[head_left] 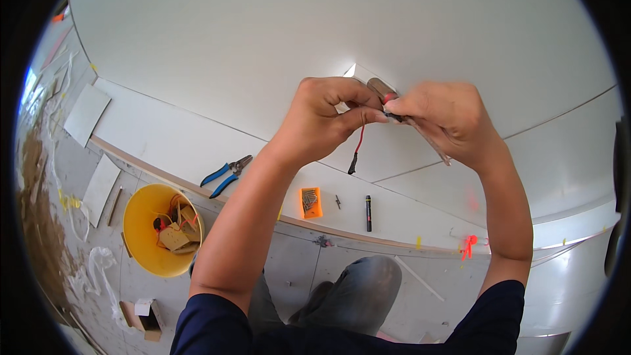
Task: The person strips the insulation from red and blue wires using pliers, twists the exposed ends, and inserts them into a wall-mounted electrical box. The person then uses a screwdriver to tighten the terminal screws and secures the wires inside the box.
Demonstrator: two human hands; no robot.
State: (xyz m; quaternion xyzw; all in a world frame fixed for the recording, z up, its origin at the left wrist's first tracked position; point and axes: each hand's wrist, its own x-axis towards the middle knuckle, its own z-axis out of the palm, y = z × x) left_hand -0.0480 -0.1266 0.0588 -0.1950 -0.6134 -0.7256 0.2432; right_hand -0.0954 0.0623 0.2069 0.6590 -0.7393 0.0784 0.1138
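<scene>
Just below the panel opening [355,70], left hand [328,113] and right hand [452,115] pinch a dark wire-like piece [394,117], fingertips nearly closed, best braced steady with the red wire [360,141] hanging clear beneath that opening.

Left sleeve [213,323]: short, plain dark navy, hem near elbow
Right sleeve [494,315]: short, matching navy
Trousers [368,292]: grey, mottled at knee
Shoe [314,300]: dark, partly hidden
Left hand [328,110]: bare
Right hand [445,117]: bare

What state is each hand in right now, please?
Left hand: closed, pinching what looks like a dark wire.
Right hand: closed, apparently on that same wire; anything else it holds cannot be told.
</scene>
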